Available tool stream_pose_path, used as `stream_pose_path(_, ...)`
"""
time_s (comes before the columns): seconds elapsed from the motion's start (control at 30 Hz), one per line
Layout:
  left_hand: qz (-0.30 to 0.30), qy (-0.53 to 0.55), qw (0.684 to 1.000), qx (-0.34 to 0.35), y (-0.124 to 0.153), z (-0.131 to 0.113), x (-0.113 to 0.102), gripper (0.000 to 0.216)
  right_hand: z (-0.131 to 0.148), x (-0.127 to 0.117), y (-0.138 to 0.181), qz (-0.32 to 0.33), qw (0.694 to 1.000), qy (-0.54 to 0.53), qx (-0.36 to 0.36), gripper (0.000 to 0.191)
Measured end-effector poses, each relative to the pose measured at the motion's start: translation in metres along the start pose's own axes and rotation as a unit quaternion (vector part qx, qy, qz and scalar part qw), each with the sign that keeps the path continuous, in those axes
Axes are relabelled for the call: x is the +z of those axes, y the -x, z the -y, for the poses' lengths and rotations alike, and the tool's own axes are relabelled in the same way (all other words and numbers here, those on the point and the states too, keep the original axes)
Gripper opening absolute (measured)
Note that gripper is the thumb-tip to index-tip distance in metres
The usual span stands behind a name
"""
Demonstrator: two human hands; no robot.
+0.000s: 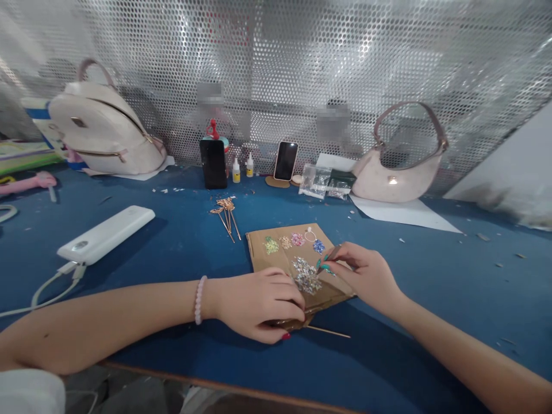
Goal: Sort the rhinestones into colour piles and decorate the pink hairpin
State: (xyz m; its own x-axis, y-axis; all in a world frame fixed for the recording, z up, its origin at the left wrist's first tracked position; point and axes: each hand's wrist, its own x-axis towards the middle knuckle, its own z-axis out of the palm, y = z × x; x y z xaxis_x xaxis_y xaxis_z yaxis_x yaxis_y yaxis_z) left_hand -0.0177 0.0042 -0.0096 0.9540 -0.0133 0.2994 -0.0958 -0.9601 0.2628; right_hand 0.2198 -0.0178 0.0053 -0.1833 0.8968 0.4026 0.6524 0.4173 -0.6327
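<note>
My left hand (pixel 263 305) lies over the near left part of a cardboard piece (pixel 271 261), fingers curled and thumb below. What is under its fingers is mostly hidden; a thin gold-brown stick (pixel 330 332) sticks out to the right from near there. My right hand (pixel 366 273) pinches slim dark tweezers (pixel 332 254), their tips at a pile of silvery rhinestones (pixel 307 276). Along the cardboard's far side lie small heaps of green stones (pixel 271 245), yellowish stones (pixel 285 242), pink stones (pixel 297 239) and blue stones (pixel 318 246), beside a small white ring (pixel 310 234).
Several gold hair sticks (pixel 228 217) lie beyond the cardboard. Two small glue bottles (pixel 236 171) and two phones (pixel 286 161) stand farther back. A power bank (pixel 106 233) with a cable is left. A backpack (pixel 106 129), handbag (pixel 399 175) and plastic packets (pixel 315 181) line the perforated metal wall.
</note>
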Motion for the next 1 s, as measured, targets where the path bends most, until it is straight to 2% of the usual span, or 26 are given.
stream_pose_path(0.2,-0.005,-0.006,1.000,0.008,0.000,-0.001,-0.001,0.020,0.006,0.009,-0.016,-0.013,0.999,-0.036,-0.003,0.015)
stream_pose_path(0.4,-0.031,-0.010,0.999,0.006,0.001,-0.001,0.001,0.020,0.019,0.023,-0.044,0.007,0.998,-0.003,-0.055,0.014)
stream_pose_path(0.6,-0.038,-0.023,0.999,0.014,0.003,0.003,0.006,0.022,0.019,0.043,-0.067,0.033,0.997,-0.032,-0.054,0.017)
stream_pose_path(0.8,-0.033,-0.023,0.999,0.021,0.001,0.002,0.005,0.021,0.002,0.053,-0.069,0.038,0.998,0.013,-0.048,0.017)
stream_pose_path(1.0,-0.027,-0.021,0.999,0.013,0.001,0.003,0.005,0.022,0.006,0.047,-0.066,0.042,0.997,-0.003,-0.063,0.015)
